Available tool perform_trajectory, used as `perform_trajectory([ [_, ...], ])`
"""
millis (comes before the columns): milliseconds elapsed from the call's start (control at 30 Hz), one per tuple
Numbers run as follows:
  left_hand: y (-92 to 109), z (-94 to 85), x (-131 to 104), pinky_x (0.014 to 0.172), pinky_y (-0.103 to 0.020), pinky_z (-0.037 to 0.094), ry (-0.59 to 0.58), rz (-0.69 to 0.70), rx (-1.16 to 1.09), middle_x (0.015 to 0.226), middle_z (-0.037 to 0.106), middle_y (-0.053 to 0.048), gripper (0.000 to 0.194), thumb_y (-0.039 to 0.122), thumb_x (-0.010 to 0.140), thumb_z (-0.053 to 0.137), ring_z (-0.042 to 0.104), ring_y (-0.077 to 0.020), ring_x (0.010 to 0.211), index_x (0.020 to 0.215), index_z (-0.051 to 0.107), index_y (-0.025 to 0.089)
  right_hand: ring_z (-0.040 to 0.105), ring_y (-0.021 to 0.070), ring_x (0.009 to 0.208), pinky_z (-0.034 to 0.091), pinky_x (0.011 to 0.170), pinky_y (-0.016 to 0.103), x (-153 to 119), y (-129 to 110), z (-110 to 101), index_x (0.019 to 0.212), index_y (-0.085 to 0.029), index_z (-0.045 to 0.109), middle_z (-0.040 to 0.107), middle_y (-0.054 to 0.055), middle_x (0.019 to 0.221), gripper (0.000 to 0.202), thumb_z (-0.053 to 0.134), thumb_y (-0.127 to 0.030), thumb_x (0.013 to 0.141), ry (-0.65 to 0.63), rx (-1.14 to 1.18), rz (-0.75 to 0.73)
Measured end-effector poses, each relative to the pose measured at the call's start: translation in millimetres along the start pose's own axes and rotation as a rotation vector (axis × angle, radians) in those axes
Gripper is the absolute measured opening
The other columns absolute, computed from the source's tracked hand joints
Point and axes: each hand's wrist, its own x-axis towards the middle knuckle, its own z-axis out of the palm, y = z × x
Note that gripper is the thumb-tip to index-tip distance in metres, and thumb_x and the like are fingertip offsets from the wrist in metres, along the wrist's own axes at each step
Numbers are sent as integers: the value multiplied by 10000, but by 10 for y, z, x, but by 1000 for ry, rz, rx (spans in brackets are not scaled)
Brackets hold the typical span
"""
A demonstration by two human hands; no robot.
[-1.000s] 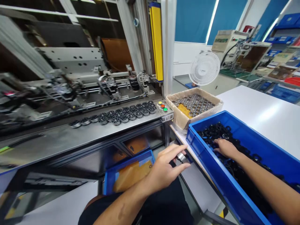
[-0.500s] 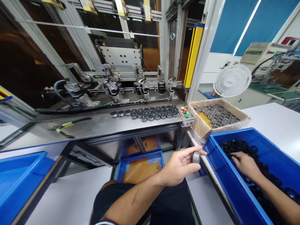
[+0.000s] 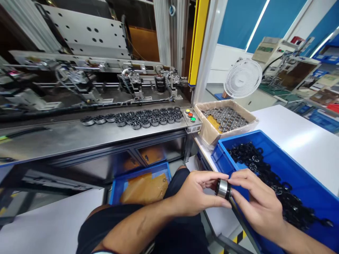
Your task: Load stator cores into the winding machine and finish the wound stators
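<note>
Between the thumb and fingers of my left hand (image 3: 194,194) is a motor stator core (image 3: 221,188), a short silvery ring with dark ends. My right hand (image 3: 261,203) pinches a black plastic end piece (image 3: 229,191) against the core's right face; whether it is fully seated I cannot tell. Both hands meet in front of the blue bin (image 3: 288,160), which holds a loose heap of black plastic parts (image 3: 255,157). Behind it stands a plastic-lined carton (image 3: 206,135) with layers of bare metal cores.
Rows of black-faced cores (image 3: 145,120) stand on the steel ledge (image 3: 71,141) before the machine fixtures (image 3: 135,83). A button box (image 3: 192,123) sits at the ledge's right end. Beyond are a yellow guard post (image 3: 198,42) and a white fan (image 3: 243,78). Another blue bin (image 3: 113,192) lies low by my knees.
My right hand has come out of the blue bin with a black end piece and brought it to the core in my left hand. The view has turned right and moved closer.
</note>
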Motion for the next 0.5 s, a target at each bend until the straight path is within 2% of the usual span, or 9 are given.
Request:
perform_trajectory([
  [100,-36,19,3,842,-288,599,27,27,35,910,781,-87,583,168,573,924,738,-187,831,1118,734,94,628,191,935,560,771,335,-5,49,-29,1105,-148,618,641,93,970,322,612,35,840,-1,-8,-54],
  [267,-18,-12,1,914,-322,589,41,27,26,1031,782,-118,567,200,604,915,748,-211,907,1129,725,103,598,249,1085,560,874,392,-16,87,-52,1245,-94,563,604,162,1128,431,634,-2,831,-72,-90,-164],
  [400,-3,-14,-3,882,-318,599,41,-4,7,974,787,-103,594,207,594,924,750,-198,859,1140,716,103,606,254,1053,553,875,409,-33,132,-57,1236,-75,580,617,161,1098,408,653,-13,840,-43,-230,-270],
  [500,-2,-8,-7,856,-325,605,40,-20,-4,961,782,-103,600,230,585,931,748,-200,843,1128,713,97,613,262,1051,563,868,416,-31,147,-62,1228,-59,590,621,174,1109,387,660,-38,848,-44,-257,-287],
])
